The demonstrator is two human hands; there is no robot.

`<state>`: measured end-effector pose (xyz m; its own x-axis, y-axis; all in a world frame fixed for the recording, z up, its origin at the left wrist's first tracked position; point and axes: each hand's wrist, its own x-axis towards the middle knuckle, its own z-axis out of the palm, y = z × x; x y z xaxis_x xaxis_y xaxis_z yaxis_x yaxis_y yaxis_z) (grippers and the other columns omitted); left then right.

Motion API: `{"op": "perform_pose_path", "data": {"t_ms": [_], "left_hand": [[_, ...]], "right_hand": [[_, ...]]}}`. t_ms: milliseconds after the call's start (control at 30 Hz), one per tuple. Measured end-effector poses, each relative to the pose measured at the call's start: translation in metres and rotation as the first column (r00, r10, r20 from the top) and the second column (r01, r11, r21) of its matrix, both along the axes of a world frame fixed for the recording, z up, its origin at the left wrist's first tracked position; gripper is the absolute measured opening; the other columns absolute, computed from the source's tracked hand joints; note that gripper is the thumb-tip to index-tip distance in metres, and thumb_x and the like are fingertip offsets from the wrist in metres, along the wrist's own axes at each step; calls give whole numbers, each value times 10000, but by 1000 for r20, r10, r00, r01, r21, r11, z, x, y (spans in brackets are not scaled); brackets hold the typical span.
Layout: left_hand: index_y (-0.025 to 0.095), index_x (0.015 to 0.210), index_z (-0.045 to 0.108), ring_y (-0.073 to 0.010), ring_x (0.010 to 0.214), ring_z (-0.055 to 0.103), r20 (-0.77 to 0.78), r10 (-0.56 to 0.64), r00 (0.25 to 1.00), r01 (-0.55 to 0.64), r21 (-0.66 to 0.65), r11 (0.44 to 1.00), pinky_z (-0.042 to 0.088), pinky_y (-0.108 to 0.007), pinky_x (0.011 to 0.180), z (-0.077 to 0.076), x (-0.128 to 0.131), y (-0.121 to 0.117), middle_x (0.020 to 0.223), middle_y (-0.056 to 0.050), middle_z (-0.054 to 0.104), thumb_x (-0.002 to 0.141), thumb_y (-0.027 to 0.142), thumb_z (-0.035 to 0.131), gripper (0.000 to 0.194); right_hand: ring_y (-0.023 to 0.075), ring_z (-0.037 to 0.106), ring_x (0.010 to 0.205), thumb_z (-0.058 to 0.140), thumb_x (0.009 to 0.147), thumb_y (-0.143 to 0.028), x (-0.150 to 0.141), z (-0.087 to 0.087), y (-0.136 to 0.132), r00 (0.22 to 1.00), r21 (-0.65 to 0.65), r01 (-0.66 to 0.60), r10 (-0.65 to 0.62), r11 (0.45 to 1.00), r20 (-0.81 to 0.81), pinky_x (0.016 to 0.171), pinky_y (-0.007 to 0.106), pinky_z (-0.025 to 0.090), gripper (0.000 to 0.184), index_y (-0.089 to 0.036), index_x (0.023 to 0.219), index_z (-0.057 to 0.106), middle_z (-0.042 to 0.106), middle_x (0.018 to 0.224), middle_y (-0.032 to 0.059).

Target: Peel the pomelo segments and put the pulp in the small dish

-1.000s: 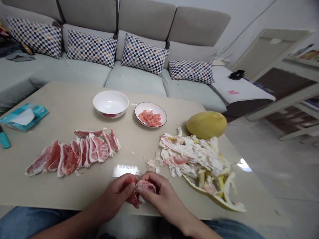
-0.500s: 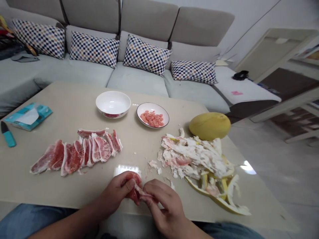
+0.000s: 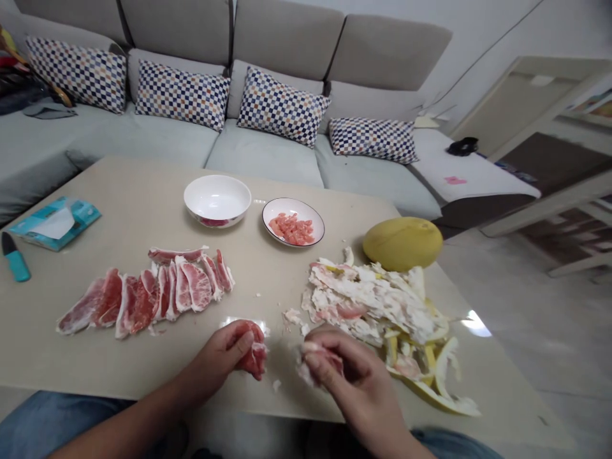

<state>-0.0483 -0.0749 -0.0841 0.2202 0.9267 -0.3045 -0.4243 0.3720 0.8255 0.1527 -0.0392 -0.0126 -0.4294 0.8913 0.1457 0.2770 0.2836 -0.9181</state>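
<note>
My left hand (image 3: 224, 357) is closed around a red pomelo segment (image 3: 255, 358) above the near table edge. To its right, my right hand (image 3: 356, 376) pinches a strip of pomelo membrane (image 3: 310, 364), pinkish-white and blurred; the two hands are apart. Several pomelo segments (image 3: 179, 290), with white pith on them, lie in a row to the left. On the right is a heap of pomelo peel and pith (image 3: 373, 299), close to my right hand. Peeled pink pulp (image 3: 292, 228) lies on a dark-rimmed plate (image 3: 313, 237) farther back.
A white bowl (image 3: 217, 197) stands left of the plate. A whole yellow pomelo (image 3: 402, 243) sits behind the peel heap. A tissue pack (image 3: 57, 223) and a teal-handled knife (image 3: 17, 262) are at the table's left. Beyond the table (image 3: 138, 185) is a grey sofa (image 3: 268, 156).
My right hand has moved right, away from the left, with the membrane strip pulled off the segment. My left hand keeps hold of the segment almost in place.
</note>
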Motion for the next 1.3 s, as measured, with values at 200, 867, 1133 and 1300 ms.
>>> {"op": "perform_pose_path", "data": {"t_ms": [200,867,1133,1300], "left_hand": [[115,1040,594,-166,712,635,274,-49,960,96,-162,982,496,-352,719,2,0,2,914,-112,646,909,373,513,300],[170,944,529,-119,626,588,21,-55,998,54,35,998,430,-256,577,-2,-6,3,818,-21,614,798,347,688,279],[138,910,572,-96,591,557,44,-86,995,89,-64,994,436,-238,599,5,-3,2,691,-10,617,822,328,666,229],[154,944,588,-95,749,607,370,117,922,-28,-237,971,466,-273,842,14,-7,3,770,-8,600,904,248,562,106]], "right_hand": [[192,601,777,587,878,-333,25,-12,39,978,151,118,-142,981,153,689,306,482,151,-226,977,626,643,913,66],[177,596,689,506,895,-423,44,-11,68,885,147,109,-163,983,435,632,292,462,266,-207,944,653,678,869,59],[148,569,700,598,853,-425,-20,-33,21,979,-374,-144,187,916,81,640,260,445,290,-191,1022,613,644,790,16],[138,545,676,587,871,-367,-21,-43,13,996,-207,-28,44,978,75,611,251,444,233,-210,1043,573,591,811,13]]}}
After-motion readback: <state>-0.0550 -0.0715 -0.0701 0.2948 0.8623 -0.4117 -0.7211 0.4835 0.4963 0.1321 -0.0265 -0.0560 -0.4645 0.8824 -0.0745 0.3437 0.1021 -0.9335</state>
